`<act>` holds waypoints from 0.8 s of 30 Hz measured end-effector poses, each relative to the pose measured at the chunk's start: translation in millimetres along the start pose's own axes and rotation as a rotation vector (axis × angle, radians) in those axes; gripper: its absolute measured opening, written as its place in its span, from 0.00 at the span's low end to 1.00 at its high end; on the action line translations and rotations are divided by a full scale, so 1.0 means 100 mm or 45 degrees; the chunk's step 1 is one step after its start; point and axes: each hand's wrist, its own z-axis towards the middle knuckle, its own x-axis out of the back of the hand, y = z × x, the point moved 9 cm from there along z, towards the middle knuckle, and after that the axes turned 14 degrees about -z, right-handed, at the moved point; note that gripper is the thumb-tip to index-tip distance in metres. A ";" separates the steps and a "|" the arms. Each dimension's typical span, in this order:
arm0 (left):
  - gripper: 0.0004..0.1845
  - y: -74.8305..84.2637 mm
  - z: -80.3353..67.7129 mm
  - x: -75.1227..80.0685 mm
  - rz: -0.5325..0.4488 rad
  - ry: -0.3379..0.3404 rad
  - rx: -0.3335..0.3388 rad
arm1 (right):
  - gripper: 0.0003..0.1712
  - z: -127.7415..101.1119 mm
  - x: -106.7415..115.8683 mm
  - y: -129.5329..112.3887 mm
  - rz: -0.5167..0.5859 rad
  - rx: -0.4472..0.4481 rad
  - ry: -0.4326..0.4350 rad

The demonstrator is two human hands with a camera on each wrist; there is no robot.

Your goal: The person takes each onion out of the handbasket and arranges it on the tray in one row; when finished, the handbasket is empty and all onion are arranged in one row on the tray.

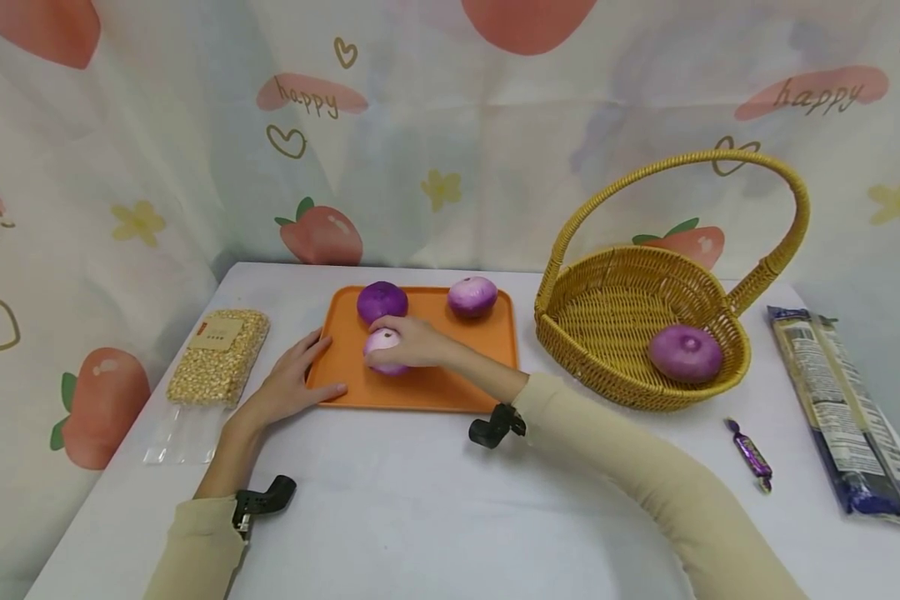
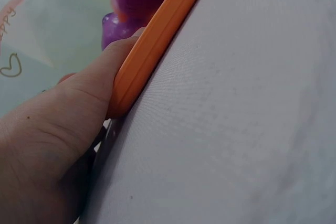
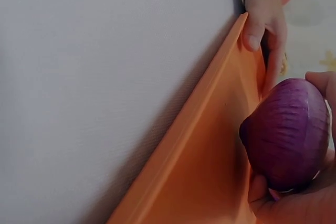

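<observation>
My right hand (image 1: 412,343) grips a red onion (image 1: 385,351) over the left part of an orange tray (image 1: 450,392). In the right wrist view, thumb and fingers hold this onion (image 3: 286,135) from its sides, its pointed end toward the tray's front rim. My left hand (image 1: 288,383) holds the tray's front left corner, thumb over the rim and fingers along the left edge. Behind the held onion sits a darker purple onion (image 1: 382,302). A paler onion (image 1: 472,297) lies at the tray's back right.
A woven basket (image 1: 592,350) with a tall handle stands right of the tray, a red onion (image 1: 685,353) inside. Left lies a bag of yellow kernels (image 1: 221,358). A purple wrapped candy (image 1: 750,455) and a long blue package (image 1: 843,417) lie on the right. A printed curtain (image 1: 495,167) hangs behind.
</observation>
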 end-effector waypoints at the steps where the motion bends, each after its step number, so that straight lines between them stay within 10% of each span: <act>1: 0.51 0.00 0.00 0.00 0.000 0.000 -0.002 | 0.32 0.01 -0.01 0.00 0.009 -0.004 -0.004; 24: 0.51 -0.02 0.00 -0.01 -0.017 -0.001 0.005 | 0.37 0.12 -0.12 -0.11 0.069 -0.046 -0.033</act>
